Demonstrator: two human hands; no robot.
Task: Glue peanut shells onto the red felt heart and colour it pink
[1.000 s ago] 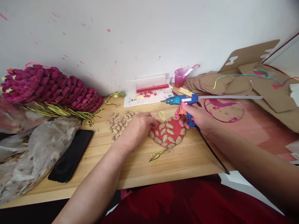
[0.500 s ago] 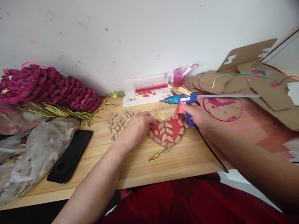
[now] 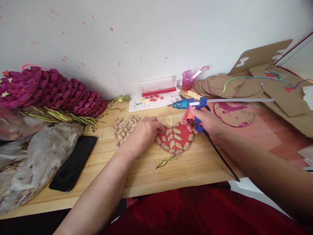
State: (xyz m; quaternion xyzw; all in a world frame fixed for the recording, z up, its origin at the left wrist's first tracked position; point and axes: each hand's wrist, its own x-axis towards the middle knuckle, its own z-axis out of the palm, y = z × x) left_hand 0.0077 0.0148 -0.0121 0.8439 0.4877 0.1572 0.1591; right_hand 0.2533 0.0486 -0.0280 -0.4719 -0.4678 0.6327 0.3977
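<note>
Nothing is shifting; work is apparently pausing. Right hand (image 3: 207, 122) is clamping blue plastic glue gun (image 3: 189, 103), one o'clock of red heart-shaped peanut-dotted panel (image 3: 185, 132); left hand (image 3: 147, 131) is resting at ten o'clock, grip indiscernible.

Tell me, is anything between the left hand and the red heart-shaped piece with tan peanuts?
Nothing visible: the left hand is at the upper-left edge of the red heart-shaped piece. The blue plastic glue gun is to that hand's right.
</note>
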